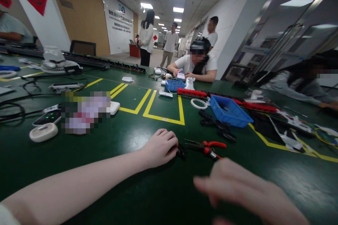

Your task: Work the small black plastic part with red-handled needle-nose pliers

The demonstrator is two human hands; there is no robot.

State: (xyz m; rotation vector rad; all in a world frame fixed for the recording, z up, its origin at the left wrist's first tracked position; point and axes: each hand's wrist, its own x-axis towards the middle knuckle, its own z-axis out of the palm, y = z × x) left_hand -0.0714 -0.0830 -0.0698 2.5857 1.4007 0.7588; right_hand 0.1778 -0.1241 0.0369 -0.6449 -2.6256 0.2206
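Note:
Near the middle of the green table, my left hand (161,147) has its fingers curled over a small black cable bundle (181,151). Only the bundle's right end shows past the fingertips. My right hand (240,184), smeared by motion, is over the table at the lower right, and what its fingers do is unclear. Between the hands and a little farther off lie pliers with red handles (196,144) and a red-and-black tool (211,153) beside them. More black cable bundles (224,132) lie beyond the pliers.
A blue bin (231,112) stands at the right, near a white ring-shaped roll (199,104). Yellow tape (163,119) marks outlines on the table. At the left are a white roll (43,132) and a black device with green lights (47,116). A person (196,63) sits opposite.

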